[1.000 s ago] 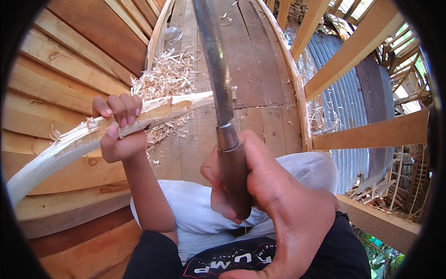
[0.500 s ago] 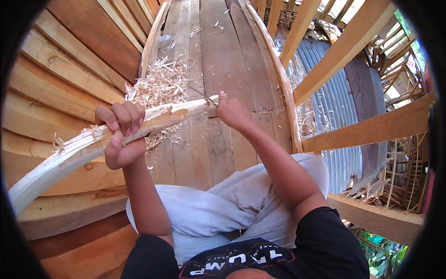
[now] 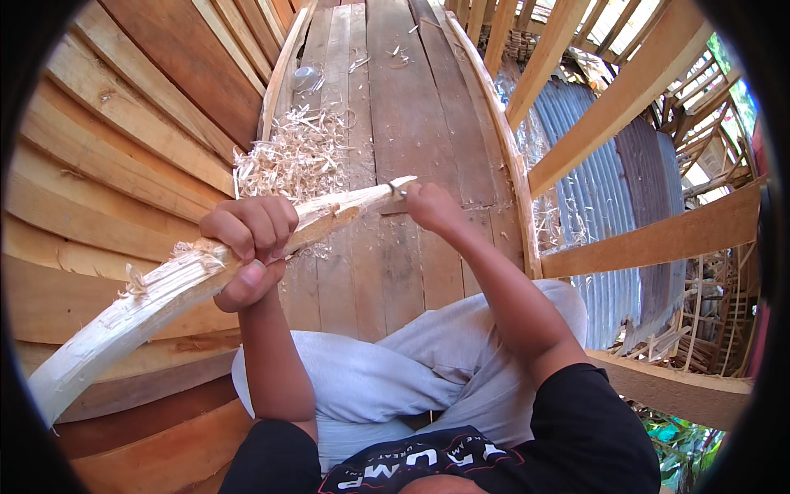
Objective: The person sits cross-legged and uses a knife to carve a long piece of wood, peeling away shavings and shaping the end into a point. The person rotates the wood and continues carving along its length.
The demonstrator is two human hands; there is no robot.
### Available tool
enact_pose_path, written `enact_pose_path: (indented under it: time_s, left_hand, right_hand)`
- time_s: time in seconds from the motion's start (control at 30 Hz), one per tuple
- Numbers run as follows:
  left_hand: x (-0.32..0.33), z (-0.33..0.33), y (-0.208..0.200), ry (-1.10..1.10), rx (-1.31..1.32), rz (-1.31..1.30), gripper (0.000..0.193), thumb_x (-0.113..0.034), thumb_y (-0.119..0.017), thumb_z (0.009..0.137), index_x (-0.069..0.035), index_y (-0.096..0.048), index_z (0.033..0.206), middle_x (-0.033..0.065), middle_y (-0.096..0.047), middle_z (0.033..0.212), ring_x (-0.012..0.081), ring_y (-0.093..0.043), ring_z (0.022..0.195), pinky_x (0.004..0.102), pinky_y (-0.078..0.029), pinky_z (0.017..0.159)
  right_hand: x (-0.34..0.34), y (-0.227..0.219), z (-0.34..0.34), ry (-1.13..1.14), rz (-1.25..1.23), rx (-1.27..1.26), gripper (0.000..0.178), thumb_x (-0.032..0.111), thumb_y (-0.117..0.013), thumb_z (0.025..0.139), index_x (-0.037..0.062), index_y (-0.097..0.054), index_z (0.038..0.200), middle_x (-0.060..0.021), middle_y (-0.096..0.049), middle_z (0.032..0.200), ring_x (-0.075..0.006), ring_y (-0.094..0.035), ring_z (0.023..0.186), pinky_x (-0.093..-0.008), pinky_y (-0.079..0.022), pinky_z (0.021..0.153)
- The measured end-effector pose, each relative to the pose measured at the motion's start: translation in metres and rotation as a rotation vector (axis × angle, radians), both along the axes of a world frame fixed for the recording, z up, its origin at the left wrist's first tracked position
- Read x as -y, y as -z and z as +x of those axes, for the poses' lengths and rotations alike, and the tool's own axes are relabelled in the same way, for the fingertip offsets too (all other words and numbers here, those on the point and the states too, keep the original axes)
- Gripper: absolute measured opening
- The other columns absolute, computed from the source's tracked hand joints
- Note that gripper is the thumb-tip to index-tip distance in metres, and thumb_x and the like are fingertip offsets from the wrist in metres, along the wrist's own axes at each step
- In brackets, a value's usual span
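Observation:
A long pale wooden pole (image 3: 156, 298), its bark stripped off, slants from the lower left up to a narrower tip near the middle. My left hand (image 3: 253, 247) is closed around it partway along, with curled shavings beside the fingers. Near the pole's far tip, my right hand (image 3: 434, 207) is closed on a knife (image 3: 396, 190). Only a short dark part of the knife shows, against the tip; the handle is hidden in my fist. Curls of wood still cling to the pole's upper side.
A heap of wood shavings (image 3: 300, 152) lies on the plank floor (image 3: 403, 107), with a clear cup (image 3: 307, 79) beyond it. Plank walls (image 3: 107, 206) stand close on the left. Wooden rails (image 3: 650, 239) run along the right, above corrugated metal sheets (image 3: 588, 198). My legs are folded beneath.
Both hands and the pole have shifted right and slightly down in view. The knife's long blade, visible earlier, is now mostly hidden against the tip.

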State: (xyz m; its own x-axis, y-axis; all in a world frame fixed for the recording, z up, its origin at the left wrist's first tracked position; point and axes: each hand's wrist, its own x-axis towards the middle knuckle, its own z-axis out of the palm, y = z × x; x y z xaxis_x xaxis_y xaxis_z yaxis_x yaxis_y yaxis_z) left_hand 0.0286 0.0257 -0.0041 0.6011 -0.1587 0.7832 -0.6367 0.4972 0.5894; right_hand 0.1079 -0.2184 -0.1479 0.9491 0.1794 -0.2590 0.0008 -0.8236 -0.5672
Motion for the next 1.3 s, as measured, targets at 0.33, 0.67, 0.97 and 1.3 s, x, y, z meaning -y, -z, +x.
enact_pose_path:
  time_s: [0.33,0.67,0.97,1.3]
  left_hand:
    - [-0.012,-0.006,0.001,-0.045,-0.111,-0.114,0.019,-0.012,-0.055,0.061,-0.014,-0.037,0.067,-0.0026,-0.039,0.055,0.0110,-0.037,0.051,0.0265,-0.031,0.053]
    - [-0.008,-0.012,-0.005,0.022,-0.179,-0.058,0.031,-0.011,-0.063,0.063,-0.012,-0.042,0.086,-0.0014,-0.043,0.060,0.0139,-0.044,0.057,0.0290,-0.036,0.061]
    - [-0.011,-0.006,-0.007,-0.375,-0.300,-0.154,0.024,-0.016,-0.057,0.071,-0.011,-0.044,0.090,0.0058,-0.047,0.079,0.0203,-0.049,0.080,0.0422,-0.039,0.085]
    - [-0.007,-0.007,0.008,-0.298,-0.196,-0.285,0.014,-0.019,-0.056,0.084,-0.011,-0.044,0.086,0.0045,-0.044,0.076,0.0174,-0.047,0.069,0.0391,-0.041,0.072]
  right_hand:
    - [-0.012,-0.015,-0.004,0.123,0.143,-0.181,0.053,0.031,-0.030,0.091,-0.0119,-0.061,0.094,-0.0370,-0.059,0.099,-0.0483,-0.058,0.099,-0.0491,-0.045,0.088]
    - [-0.001,0.007,0.009,0.235,0.166,-0.335,0.059,0.037,-0.029,0.094,-0.0117,-0.061,0.087,-0.0280,-0.064,0.083,-0.0400,-0.063,0.081,-0.0462,-0.047,0.076]
    - [-0.012,-0.016,0.006,0.071,0.324,0.015,0.039,0.034,-0.053,0.093,-0.0036,-0.062,0.100,-0.0229,-0.066,0.093,-0.0373,-0.064,0.089,-0.0439,-0.047,0.078]
    - [0.005,-0.016,0.002,0.020,0.405,0.031,0.031,0.028,-0.067,0.085,0.0003,-0.065,0.097,-0.0151,-0.065,0.079,-0.0262,-0.063,0.073,-0.0380,-0.049,0.067]
